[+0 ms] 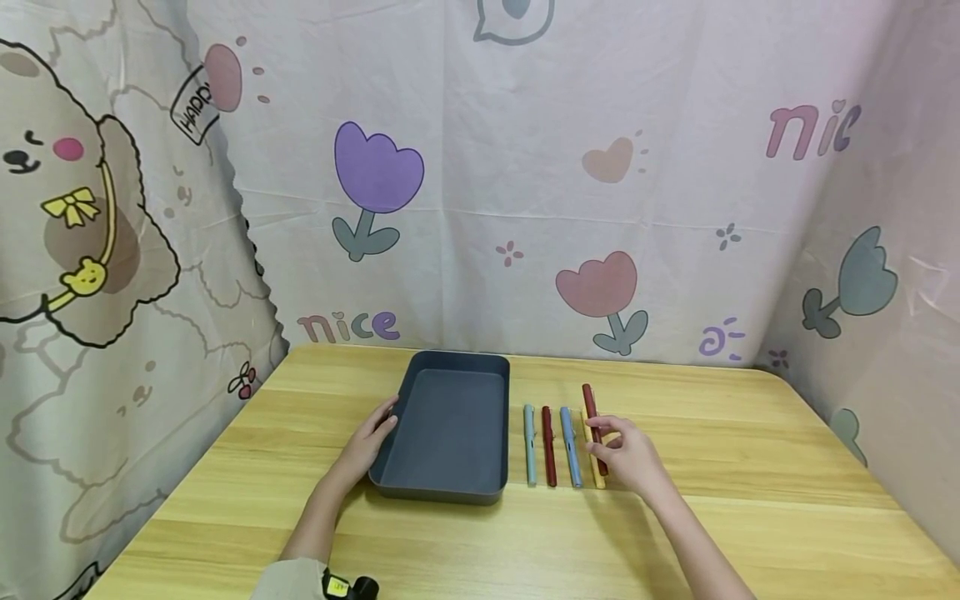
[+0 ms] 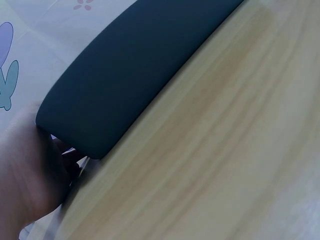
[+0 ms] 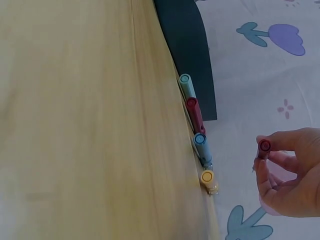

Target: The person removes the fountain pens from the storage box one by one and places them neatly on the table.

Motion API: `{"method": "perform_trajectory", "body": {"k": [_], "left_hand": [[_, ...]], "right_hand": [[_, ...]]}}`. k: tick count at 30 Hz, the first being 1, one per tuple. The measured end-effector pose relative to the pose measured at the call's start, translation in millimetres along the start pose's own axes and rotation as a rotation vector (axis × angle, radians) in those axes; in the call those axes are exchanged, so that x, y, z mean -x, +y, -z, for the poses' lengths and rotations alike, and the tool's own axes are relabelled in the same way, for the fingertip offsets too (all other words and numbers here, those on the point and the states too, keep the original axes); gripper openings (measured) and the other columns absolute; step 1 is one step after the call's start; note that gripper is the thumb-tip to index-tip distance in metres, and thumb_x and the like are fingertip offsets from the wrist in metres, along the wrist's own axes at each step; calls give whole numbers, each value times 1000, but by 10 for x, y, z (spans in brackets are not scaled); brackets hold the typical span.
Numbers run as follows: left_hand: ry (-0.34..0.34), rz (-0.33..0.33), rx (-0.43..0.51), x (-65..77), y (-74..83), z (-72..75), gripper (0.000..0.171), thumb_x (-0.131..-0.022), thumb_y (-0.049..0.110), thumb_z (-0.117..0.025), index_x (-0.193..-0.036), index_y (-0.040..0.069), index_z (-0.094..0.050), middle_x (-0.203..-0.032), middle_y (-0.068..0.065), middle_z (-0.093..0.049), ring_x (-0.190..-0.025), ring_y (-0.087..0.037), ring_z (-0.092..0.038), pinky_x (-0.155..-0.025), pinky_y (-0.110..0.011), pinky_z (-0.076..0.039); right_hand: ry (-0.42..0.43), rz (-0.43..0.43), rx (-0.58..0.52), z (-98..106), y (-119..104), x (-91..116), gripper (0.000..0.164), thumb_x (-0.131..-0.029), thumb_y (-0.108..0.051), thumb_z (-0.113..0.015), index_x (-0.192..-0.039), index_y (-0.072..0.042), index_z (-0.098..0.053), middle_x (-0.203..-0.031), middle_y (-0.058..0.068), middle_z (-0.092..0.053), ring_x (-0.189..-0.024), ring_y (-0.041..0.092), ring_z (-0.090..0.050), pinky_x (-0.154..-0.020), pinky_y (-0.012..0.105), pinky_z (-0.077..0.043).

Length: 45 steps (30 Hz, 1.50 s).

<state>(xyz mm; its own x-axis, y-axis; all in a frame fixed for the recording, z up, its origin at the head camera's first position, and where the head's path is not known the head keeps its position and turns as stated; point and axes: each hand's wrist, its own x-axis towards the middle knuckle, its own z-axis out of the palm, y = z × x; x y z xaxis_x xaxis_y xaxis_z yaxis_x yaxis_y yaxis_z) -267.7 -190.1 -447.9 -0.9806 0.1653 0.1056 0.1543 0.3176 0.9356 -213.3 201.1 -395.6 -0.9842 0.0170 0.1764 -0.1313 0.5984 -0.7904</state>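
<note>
My right hand (image 1: 627, 455) pinches a dark red pen (image 1: 590, 402) between thumb and fingers, above the table and over a yellow pen (image 1: 600, 481). In the right wrist view the held pen (image 3: 264, 145) points end-on at the camera. Left of it lie a blue pen (image 1: 571, 446), a second dark red pen (image 1: 549, 446) and a light green pen (image 1: 530, 446), side by side in a row. My left hand (image 1: 363, 447) holds the left side wall of a dark grey rectangular tray (image 1: 442, 497), fingers at its rim. Its fingertips are partly hidden in the left wrist view.
The tray and pens are on a light wooden table (image 1: 525, 550). Behind it hangs a printed cloth (image 1: 480, 167) with flowers and words, which also covers both sides. A black device with a yellow label (image 1: 341, 587) sits at the left sleeve.
</note>
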Motion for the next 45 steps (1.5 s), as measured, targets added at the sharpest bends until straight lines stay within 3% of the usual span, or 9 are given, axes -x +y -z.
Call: {"method": "perform_trajectory", "body": {"k": [27,45], "left_hand": [[27,-28,-11,20,-1,-18,51,-99,26,-41,-144,4,-29,-144,-26,-24,-132,-38,-20,-104,-51,-18],[2,7,2,8,8,5,51,-100,22,-38,-145,2,-24,-146,-26,-18,-133,-38,-15,-105,-50,-14]], "right_hand": [[6,-40,-7,116,316,-8,33,-80,1,-66,-112,3,-60,-94,12,-58,-74,23,-60,-55,31,-49],[-12,-58,-16,66,529,-42,29,-79,5,-64,-108,5,-61,-92,13,-58,-90,36,-60,-59,33,-51]]}}
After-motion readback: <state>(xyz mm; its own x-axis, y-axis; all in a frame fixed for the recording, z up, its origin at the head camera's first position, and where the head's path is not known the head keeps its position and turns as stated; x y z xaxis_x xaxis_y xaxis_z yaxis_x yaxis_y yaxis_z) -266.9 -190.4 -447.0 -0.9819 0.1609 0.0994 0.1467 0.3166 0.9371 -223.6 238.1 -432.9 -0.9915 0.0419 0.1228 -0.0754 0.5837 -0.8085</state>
